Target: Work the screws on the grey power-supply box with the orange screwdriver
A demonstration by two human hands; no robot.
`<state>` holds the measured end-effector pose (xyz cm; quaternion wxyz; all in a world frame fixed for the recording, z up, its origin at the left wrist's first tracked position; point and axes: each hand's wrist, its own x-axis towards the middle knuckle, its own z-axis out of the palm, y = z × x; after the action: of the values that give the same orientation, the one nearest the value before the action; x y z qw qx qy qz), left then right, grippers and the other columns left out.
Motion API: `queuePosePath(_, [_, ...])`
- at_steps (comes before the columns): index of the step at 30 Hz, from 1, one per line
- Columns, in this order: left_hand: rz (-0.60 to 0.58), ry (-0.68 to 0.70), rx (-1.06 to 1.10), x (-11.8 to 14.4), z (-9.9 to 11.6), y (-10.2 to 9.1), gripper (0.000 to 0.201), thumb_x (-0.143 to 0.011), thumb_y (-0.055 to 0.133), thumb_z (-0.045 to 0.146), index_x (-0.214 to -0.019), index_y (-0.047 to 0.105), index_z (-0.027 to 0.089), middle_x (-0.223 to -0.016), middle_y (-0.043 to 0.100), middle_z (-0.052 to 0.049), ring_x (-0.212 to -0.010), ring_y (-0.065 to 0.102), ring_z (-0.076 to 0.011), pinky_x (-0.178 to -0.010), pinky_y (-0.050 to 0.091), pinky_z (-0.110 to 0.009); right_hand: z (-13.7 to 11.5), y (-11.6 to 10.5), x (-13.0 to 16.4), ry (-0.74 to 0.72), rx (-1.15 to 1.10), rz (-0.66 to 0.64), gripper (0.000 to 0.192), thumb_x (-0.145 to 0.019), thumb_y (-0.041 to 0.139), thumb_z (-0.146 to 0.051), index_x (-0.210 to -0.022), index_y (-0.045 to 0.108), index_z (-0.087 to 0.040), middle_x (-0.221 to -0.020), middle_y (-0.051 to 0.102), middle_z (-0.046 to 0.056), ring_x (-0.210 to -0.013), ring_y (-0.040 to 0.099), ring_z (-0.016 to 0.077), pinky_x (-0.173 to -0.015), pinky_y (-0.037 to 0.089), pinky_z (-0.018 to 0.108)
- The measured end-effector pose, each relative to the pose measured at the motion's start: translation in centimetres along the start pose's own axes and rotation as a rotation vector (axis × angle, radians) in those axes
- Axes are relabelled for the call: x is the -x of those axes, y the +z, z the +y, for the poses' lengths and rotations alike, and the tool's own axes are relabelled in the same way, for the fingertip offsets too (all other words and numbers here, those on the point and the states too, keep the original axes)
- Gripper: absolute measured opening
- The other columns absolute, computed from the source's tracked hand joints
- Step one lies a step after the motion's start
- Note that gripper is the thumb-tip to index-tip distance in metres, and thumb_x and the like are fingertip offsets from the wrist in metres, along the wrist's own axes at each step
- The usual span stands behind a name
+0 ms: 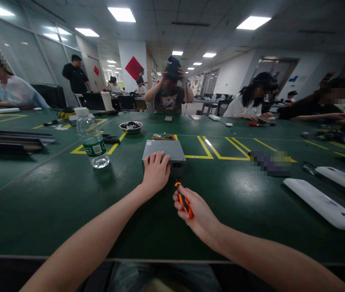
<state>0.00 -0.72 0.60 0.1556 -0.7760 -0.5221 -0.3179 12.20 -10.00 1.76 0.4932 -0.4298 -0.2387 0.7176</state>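
A flat grey metal box (168,149) lies on the green table (53,202) straight ahead of me, with coloured wires behind it. My left hand (156,170) rests on the box's near left corner, fingers spread over its top. My right hand (195,211) is closed around a screwdriver (184,199) with an orange and black handle. The thin shaft points toward the box's near face; whether its tip touches the box I cannot tell.
A clear water bottle (91,138) stands left of the box and a metal bowl (130,127) of small parts lies behind it. White curved panels (321,200) lie at the right, dark flat pieces (11,142) at the left. Several other people sit around the table.
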Motion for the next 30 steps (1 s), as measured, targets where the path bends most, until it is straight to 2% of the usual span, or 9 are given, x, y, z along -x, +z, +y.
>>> queuePosePath(4, [-0.005,0.000,0.001,0.02,0.05,-0.08,0.030,-0.083,0.043,0.022,-0.112,0.050,0.022,-0.123,0.049,-0.010,-0.116,0.039,-0.0268,-0.093,0.028,-0.046,0.23,0.00,-0.31,0.045,-0.014,-0.019,0.013,-0.083,0.050,-0.024,-0.074,0.049,-0.015,-0.063,0.053,0.000,-0.046,0.048,0.0056,-0.036,0.031,0.013])
queuePosePath(7, [-0.002,0.008,0.002,0.02,0.06,-0.10,0.029,-0.084,0.042,0.022,-0.112,0.050,0.021,-0.123,0.049,-0.010,-0.115,0.039,-0.0267,-0.092,0.029,-0.045,0.24,-0.14,-0.51,0.080,-0.062,-0.038,0.017,-0.085,0.047,-0.025,-0.073,0.050,-0.014,-0.058,0.051,-0.001,-0.041,0.043,0.0037,-0.033,0.026,0.012])
queuePosePath(10, [-0.002,0.006,0.012,0.01,0.00,-0.08,0.029,-0.084,0.042,0.021,-0.112,0.050,0.022,-0.123,0.049,-0.010,-0.115,0.039,-0.0269,-0.092,0.028,-0.046,0.19,-0.16,-0.63,0.105,-0.100,0.004,0.017,-0.084,0.048,-0.025,-0.071,0.050,-0.014,-0.056,0.048,-0.002,-0.039,0.038,0.0027,-0.029,0.019,0.011])
queuePosePath(14, [-0.005,0.007,0.016,0.02,-0.05,-0.04,0.030,-0.084,0.041,0.022,-0.113,0.049,0.022,-0.123,0.049,-0.011,-0.115,0.038,-0.0271,-0.092,0.028,-0.046,0.15,-0.11,-0.61,0.021,-0.080,0.005,0.016,-0.077,0.059,-0.022,-0.068,0.047,-0.016,-0.060,0.049,-0.002,-0.041,0.039,0.0022,-0.028,0.018,0.009])
queuePosePath(21, [-0.005,0.003,-0.014,0.01,0.06,0.01,0.029,-0.084,0.042,0.023,-0.112,0.050,0.021,-0.122,0.049,-0.010,-0.115,0.038,-0.0269,-0.092,0.029,-0.045,0.05,-0.42,-0.81,0.061,-0.065,0.006,0.021,-0.085,0.047,-0.028,-0.069,0.050,-0.015,-0.056,0.049,-0.002,-0.037,0.039,0.0018,-0.030,0.024,0.010])
queuePosePath(30, [-0.003,-0.002,0.017,0.03,0.05,-0.08,0.029,-0.084,0.042,0.022,-0.111,0.050,0.022,-0.121,0.050,-0.010,-0.114,0.039,-0.0271,-0.093,0.028,-0.046,-0.43,-0.66,-1.00,0.113,-0.182,-0.087,0.028,-0.088,0.038,-0.029,-0.068,0.050,-0.014,-0.051,0.045,-0.002,-0.032,0.032,0.0018,-0.030,0.022,0.012])
